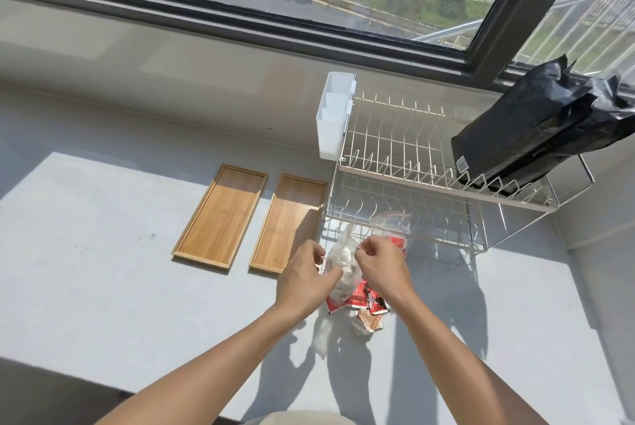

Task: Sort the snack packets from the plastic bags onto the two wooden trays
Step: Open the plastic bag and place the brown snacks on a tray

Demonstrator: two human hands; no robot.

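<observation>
1. Between the trays and the dish rack (429,163), on the grey counter (103,287), your left hand (304,278) and right hand (381,270) each pinch the mouth of the clear plastic bag (340,263).
2. This bag is thin, soft and slippery, so grip its edges, not the middle.
3. The snack packets (364,304) are light; some lie loose under the bag.
4. You have two wooden trays, left tray (220,215) and right tray (288,222), and a second bag (391,222) behind.

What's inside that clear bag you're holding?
The clear plastic bag, pinched by the left hand and right hand, holds pale packets; glare and the hands hide their number and print.
</observation>
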